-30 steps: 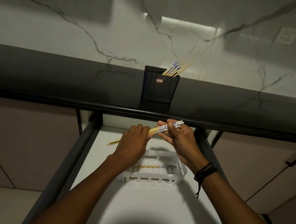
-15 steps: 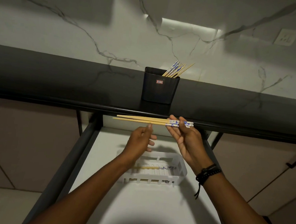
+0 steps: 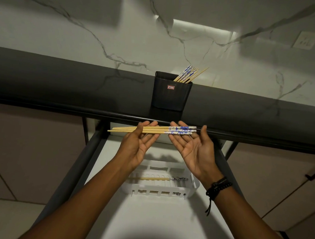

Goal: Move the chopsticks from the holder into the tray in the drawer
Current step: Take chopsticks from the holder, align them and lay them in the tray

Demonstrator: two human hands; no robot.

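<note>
Both palms have turned up since 0.5 s ago, left hand (image 3: 134, 149) and right hand (image 3: 195, 151) open, cradling 3 chopsticks (image 3: 152, 130) level above the tray (image 3: 195, 186)

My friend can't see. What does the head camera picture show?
Two open, palm-up hands, left hand and right hand, balance three wooden chopsticks with blue-patterned ends above a white slotted plastic tray in an open drawer. More chopsticks stand in a black holder on the dark counter.
</note>
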